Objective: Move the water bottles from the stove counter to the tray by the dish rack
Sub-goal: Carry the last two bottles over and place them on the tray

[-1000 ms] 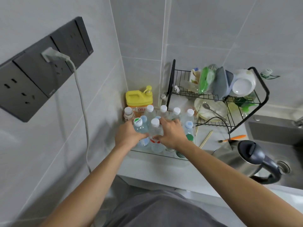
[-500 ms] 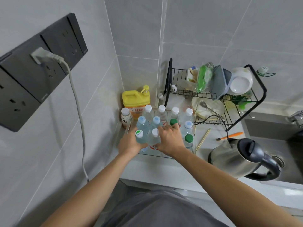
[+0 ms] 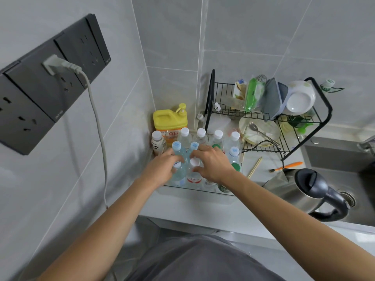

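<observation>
Several clear water bottles (image 3: 217, 138) with white, blue and green caps stand upright in a clear tray (image 3: 199, 191) left of the black dish rack (image 3: 210, 98). My left hand (image 3: 161, 170) wraps a white-capped bottle (image 3: 178, 174) at the tray's front left. My right hand (image 3: 215, 162) curls around the neck of the red-labelled bottle (image 3: 194, 179) right beside it. Both bottles stand in the front row. My right hand hides part of the bottles behind it.
A yellow detergent jug (image 3: 169, 120) and a small white-labelled bottle (image 3: 157, 144) stand in the corner behind the tray. A steel kettle (image 3: 300, 191), chopsticks (image 3: 254, 167) and an orange brush (image 3: 289, 165) lie to the right, before the sink (image 3: 334, 157). A plug cord (image 3: 99, 130) hangs down the left wall.
Both hands came down and slightly towards me with their two bottles, which now stand in the tray's front row. My head has shifted a little.
</observation>
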`<action>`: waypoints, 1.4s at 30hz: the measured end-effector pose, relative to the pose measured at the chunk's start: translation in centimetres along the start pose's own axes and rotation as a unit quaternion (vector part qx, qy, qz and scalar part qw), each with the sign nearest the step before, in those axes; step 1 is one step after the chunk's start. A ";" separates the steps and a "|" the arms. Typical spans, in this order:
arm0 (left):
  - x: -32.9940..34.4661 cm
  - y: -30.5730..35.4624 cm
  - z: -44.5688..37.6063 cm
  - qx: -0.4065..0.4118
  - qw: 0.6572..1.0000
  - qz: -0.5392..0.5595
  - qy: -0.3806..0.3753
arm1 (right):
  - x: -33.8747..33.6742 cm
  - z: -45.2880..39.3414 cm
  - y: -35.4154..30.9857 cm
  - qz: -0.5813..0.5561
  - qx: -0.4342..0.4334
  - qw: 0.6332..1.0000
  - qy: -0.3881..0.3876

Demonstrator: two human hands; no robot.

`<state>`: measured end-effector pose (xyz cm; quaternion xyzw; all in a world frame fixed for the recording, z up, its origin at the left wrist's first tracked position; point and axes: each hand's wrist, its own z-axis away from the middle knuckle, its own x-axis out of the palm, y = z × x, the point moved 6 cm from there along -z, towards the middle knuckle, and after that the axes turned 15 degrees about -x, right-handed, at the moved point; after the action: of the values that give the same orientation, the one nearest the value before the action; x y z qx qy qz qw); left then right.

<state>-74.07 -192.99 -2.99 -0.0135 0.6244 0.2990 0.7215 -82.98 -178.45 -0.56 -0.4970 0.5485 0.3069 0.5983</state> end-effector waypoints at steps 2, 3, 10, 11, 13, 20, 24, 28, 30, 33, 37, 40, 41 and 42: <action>0.0 0.0 0.1 0.003 1.000 -0.020 -0.011 | 0.0 -0.1 0.0 -0.022 0.008 1.000 -0.018; -0.1 0.0 0.1 0.008 1.000 -0.025 -0.006 | 0.0 -0.2 -0.1 -0.023 0.010 0.999 -0.023; 0.0 0.4 -0.3 -0.022 0.995 -0.075 0.057 | 0.0 -0.4 -0.7 0.000 0.010 0.999 -0.039; 0.1 0.5 -0.4 -0.027 0.995 -0.078 0.060 | 0.0 -0.3 -0.7 -0.001 0.013 0.999 -0.038; 0.1 0.7 -0.4 -0.030 0.994 -0.083 0.059 | -0.2 -0.2 -0.6 -0.006 0.022 0.999 -0.036; -0.2 1.2 -0.6 -0.021 0.997 -0.074 0.021 | -0.1 -0.2 -0.6 -0.004 0.016 0.998 -0.053; -0.6 1.5 -0.7 -0.016 0.997 -0.078 0.003 | -0.2 -0.5 -0.6 -0.005 0.005 0.998 -0.062; -0.6 1.5 -0.4 -0.020 0.998 -0.055 0.018 | 0.2 -0.4 -0.4 -0.019 0.012 0.998 -0.051; -0.5 1.3 -0.3 -0.019 0.998 -0.046 0.025 | 0.4 -0.5 -0.4 -0.020 0.010 0.998 -0.050; -0.6 0.9 -0.5 -0.011 0.999 -0.047 0.024 | 0.5 -0.6 -0.6 -0.018 0.012 0.998 -0.057; -0.7 0.5 -0.6 -0.004 0.999 -0.040 0.027 | 0.6 -0.8 -0.8 -0.010 0.017 0.998 -0.060; -0.5 0.5 -0.5 -0.003 0.999 -0.040 0.031 | 0.5 -0.8 -0.8 -0.008 0.022 0.998 -0.052; -0.5 0.6 -0.4 -0.004 0.999 -0.039 0.032 | 0.5 -0.7 -0.8 -0.012 0.025 0.998 -0.049; -0.4 0.6 -0.4 -0.005 0.999 -0.038 0.033 | 0.6 -0.6 -0.8 -0.017 0.027 0.998 -0.046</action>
<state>-74.69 -192.86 -2.49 -0.0506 0.6457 0.2735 0.7111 -82.33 -179.33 -0.91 -0.4752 0.5199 0.3039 0.6415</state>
